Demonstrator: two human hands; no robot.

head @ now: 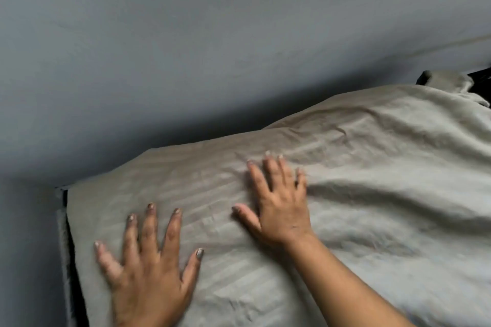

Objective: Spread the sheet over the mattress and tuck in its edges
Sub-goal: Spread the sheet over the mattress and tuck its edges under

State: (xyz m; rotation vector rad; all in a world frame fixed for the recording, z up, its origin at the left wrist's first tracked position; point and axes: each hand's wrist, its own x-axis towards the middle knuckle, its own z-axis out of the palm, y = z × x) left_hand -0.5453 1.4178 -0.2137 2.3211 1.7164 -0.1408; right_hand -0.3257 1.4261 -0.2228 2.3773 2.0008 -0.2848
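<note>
A beige striped sheet (372, 167) lies over the mattress, which it hides almost wholly. My left hand (148, 268) presses flat on the sheet near the left corner, fingers spread and straight. My right hand (279, 202) lies flat on the sheet further in, fingers straight and pointing toward the wall. Wrinkles and a raised fold run to the right of my right hand. At the far right the sheet is bunched (451, 82) near the wall.
A grey wall (186, 48) runs along the far side of the bed and around the left corner. A dark gap (70, 260) shows between the sheet's left edge and the wall. Something dark (481, 79) sits at the far right.
</note>
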